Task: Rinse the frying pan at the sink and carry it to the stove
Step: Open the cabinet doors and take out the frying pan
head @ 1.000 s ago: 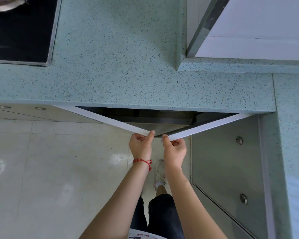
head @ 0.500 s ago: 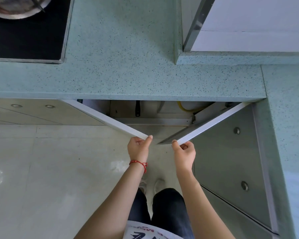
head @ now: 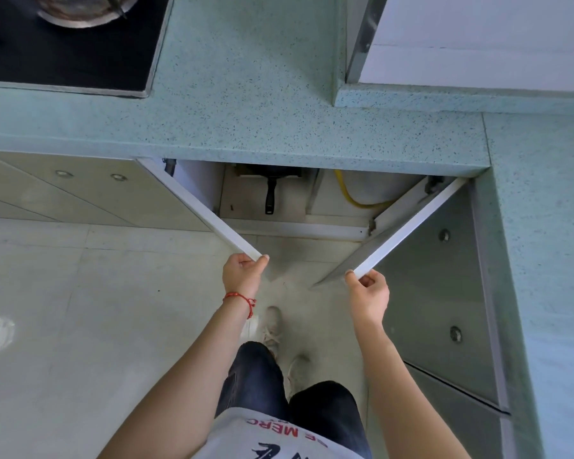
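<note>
A black frying pan [head: 270, 190] lies on the cabinet floor under the counter, its handle pointing toward me; the counter edge hides most of its body. My left hand [head: 243, 272] grips the free edge of the left cabinet door [head: 199, 207]. My right hand [head: 369, 291] pinches the free edge of the right cabinet door [head: 411, 226]. Both doors stand swung outward. The black stove [head: 80, 58] is set in the counter at the top left, with a metal burner ring [head: 83, 11] on it.
A speckled green countertop [head: 262, 104] runs across the view and turns down the right side. A yellow hose [head: 348, 197] curls inside the cabinet at the right. Grey cabinet fronts with round knobs [head: 444, 235] line the right. Pale floor tiles [head: 80, 309] lie below, and my feet [head: 274, 329] stand near the doors.
Both hands have pulled the two cabinet doors wider apart. The opening has grown, and the frying pan's handle and the yellow hose now show more fully.
</note>
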`<state>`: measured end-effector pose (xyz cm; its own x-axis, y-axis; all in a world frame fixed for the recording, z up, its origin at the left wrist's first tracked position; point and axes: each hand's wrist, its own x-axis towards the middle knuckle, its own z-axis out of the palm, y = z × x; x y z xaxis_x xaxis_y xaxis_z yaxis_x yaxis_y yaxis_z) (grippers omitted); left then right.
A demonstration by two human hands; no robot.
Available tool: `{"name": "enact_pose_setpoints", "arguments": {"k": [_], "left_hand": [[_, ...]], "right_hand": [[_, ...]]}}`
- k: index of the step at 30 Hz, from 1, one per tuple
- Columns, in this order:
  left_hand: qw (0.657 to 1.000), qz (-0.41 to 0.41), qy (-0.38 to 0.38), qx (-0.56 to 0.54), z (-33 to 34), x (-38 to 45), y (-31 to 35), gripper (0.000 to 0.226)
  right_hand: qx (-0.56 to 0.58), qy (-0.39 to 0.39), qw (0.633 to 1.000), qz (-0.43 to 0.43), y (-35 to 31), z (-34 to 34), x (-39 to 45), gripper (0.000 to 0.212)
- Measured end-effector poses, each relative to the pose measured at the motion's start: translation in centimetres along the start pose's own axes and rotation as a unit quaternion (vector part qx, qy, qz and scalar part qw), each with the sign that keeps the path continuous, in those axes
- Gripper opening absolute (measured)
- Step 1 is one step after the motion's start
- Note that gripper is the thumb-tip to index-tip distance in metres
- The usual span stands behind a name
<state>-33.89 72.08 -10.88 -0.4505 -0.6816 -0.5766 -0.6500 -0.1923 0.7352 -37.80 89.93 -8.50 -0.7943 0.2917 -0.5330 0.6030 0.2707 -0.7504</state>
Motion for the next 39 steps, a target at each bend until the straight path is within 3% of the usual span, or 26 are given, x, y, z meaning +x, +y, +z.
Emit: {"name": "enact_pose_setpoints", "arguments": {"k": [15,26,31,34,39], "left_hand": [[0.995,0.045,0.061,0.068,-3.4,-2.3,-2.1,0.021],[0.992,0.061,0.062,0.092,-5.9,-2.7,-3.1,0.011],[0.99,0.061,0.06,0.115,-8.1,-2.6,-4.0,0.018],[0.989,0.066,0.061,0.12,-9.4,-2.7,-4.4,0.011],[0.986,0.076,0.052,0.136,-11.0,-2.6,-5.1,0.008]], "right_hand": [[-0.045,0.014,0.998,-0.031,4.5,-6.3,-0.5,0.008],[-0.109,0.032,0.991,-0.064,5.5,-8.9,-1.2,0.035],[-0.122,0.05,0.989,-0.062,5.9,-9.4,-1.6,0.031],[-0.14,0.059,0.986,-0.067,6.2,-9.9,-1.7,0.027],[-0.159,0.093,0.981,-0.059,6.2,-10.7,-2.1,0.034]]}}
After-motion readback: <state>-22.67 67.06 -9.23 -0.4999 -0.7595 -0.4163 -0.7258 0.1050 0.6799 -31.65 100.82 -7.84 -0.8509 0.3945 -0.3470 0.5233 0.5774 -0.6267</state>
